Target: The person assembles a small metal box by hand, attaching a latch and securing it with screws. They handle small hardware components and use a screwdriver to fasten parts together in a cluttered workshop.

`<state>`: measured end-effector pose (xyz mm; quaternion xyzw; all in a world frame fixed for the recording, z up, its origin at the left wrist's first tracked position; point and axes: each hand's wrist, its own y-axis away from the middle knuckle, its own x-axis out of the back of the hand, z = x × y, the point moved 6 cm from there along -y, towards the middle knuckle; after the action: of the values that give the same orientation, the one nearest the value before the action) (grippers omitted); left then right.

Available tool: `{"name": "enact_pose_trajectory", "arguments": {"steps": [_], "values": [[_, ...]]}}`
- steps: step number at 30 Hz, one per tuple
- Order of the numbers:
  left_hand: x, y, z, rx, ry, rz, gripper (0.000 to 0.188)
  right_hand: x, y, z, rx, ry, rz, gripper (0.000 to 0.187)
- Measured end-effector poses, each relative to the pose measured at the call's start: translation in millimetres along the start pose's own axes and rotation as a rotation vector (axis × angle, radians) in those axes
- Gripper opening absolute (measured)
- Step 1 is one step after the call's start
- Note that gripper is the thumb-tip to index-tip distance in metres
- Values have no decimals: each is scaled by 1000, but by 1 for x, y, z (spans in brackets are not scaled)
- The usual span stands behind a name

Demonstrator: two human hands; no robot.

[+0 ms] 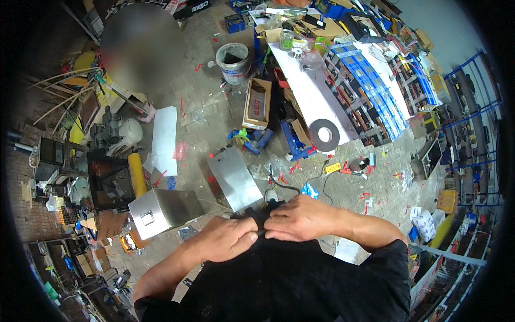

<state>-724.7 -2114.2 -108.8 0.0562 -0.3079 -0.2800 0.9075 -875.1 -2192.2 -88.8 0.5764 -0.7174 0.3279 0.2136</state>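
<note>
In front of my body, near the lower middle of the view, my two hands are almost touching. My left hand is closed, its fingers curled inward and partly hidden. My right hand is closed too, with its thumb and fingers pressed toward the left one. Between them sits dark black material against my black shirt; I cannot make out whether it is cloth or a separate thing. Just beyond the hands, a bare metal sheet lies on the floor, left of a black cable.
A metal box with a latch stands left. Ahead are a cardboard box and a white bucket. On the right, a white table bears blue-striped panels and a tape roll. Blue shelving lines the right. Red scraps litter the floor.
</note>
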Motion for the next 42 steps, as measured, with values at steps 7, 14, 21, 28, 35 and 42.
{"name": "enact_pose_trajectory", "arguments": {"steps": [7, 14, 21, 28, 35, 42], "values": [[-15, -40, 41, 35, 90, -135, 21, 37, 41, 6, 0, -158, -81, 28], [-17, -53, 57, 81, 261, -198, 20, 63, 57, 9, 51, -166, -86, 25], [38, -4, -20, 341, 663, 324, 25, 170, 145, 111, -547, -69, 543, 25], [-9, -68, -46, 181, 1101, 462, 33, 122, 149, 229, -533, -818, 1166, 24], [-25, -81, -79, 262, 1214, 708, 21, 64, 147, 298, -637, -952, 1325, 21], [-34, -55, -108, 432, 870, 803, 25, -34, 160, 372, -935, -492, 987, 27]]}}
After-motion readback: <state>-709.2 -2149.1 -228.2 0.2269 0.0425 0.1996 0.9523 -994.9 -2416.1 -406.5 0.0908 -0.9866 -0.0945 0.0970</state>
